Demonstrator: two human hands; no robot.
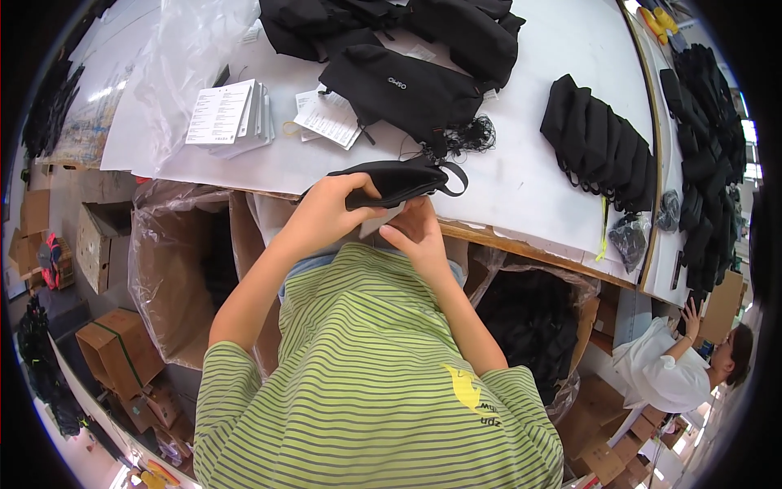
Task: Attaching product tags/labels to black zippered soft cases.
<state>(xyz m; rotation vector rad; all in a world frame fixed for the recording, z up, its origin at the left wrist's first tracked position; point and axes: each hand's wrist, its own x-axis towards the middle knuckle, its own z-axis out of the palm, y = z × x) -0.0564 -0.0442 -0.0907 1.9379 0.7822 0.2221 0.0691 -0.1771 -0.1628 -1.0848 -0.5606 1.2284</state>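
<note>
Just off the table's near edge, my left hand (336, 208) is closed round the left part of a small black zip pouch (399, 181). A black loop strap (456, 179) sticks out from its right end. My right hand (417, 236) is under the pouch's near edge, thumb and fingers bent together at a pale grey flat piece (375, 223). That piece lies between my two hands and is partly hidden by my fingers. Beyond the pouch lies a larger black bag (399, 88) with black cords (472, 135) bunched at its right end.
On the white table (562, 41) stand a stack of printed cards (224, 114), more cards (327, 116) and a row of black pouches (599, 138). More black bags lie at the back. Plastic-lined boxes (175, 277) stand below the edge. A person (664, 367) is at right.
</note>
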